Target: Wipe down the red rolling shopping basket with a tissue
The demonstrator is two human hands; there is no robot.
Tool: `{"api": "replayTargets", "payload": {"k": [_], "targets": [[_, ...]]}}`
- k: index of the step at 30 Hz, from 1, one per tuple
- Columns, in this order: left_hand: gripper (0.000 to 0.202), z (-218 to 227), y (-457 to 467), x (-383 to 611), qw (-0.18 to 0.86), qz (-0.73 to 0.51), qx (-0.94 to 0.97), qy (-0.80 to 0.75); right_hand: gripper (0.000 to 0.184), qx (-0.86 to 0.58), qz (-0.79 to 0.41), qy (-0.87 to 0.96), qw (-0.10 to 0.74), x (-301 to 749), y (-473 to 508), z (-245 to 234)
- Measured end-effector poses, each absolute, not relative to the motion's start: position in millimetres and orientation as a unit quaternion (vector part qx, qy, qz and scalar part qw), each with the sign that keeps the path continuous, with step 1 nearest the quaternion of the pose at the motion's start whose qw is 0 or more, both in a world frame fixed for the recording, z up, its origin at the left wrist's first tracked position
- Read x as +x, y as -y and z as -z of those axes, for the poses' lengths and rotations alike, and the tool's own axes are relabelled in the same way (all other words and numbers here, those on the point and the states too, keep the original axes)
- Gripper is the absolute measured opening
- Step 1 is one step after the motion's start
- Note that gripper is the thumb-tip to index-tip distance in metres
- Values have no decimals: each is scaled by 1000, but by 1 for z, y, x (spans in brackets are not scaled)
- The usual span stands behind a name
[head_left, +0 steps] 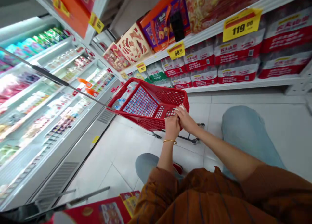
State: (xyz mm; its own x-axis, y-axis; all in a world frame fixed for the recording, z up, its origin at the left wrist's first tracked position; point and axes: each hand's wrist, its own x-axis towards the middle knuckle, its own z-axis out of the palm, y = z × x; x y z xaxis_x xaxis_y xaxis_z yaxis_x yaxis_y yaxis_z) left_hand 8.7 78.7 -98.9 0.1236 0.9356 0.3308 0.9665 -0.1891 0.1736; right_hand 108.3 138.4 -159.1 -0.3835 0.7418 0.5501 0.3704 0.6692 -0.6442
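Note:
A red plastic shopping cart [152, 122] with a mesh basket stands in front of me on the tiled floor. My left hand [172, 124], with a thin gold bangle at the wrist, is closed at the cart's near rim. Right beside it, my right hand [183, 116] has its fingers bent over the same end of the cart, and the two hands touch. The hands partly hide the rim and each other's fingertips. Inside the basket, a bluish-purple mesh flap [141, 102] is visible.
Shelving [243, 84] on the right holds shrink-wrapped bottle packs [239, 69] and boxes, with yellow price tags [242, 26]. Lit refrigerated shelves [48, 113] line the left. Red packages [97, 212] lie at the lower left. A thin pole [50, 75] crosses the upper left. My bent knees [246, 130] flank my arms.

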Motion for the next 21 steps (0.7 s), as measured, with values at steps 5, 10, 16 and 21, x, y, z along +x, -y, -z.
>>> {"api": "replayTargets", "payload": {"k": [5,10,16,21], "targets": [[34,101,-73,3,38,199,-748,632,42,-349,-219,788,458,102,-133,166],[35,105,-71,-6,32,207,-753,624,41,-337,-211,802,446,105,-137,168],[34,110,-70,-13,49,199,-763,614,36,-330,-194,783,491,109,-171,175],[32,111,-70,-13,63,202,-764,610,36,-331,-205,780,490,111,-184,173]]}}
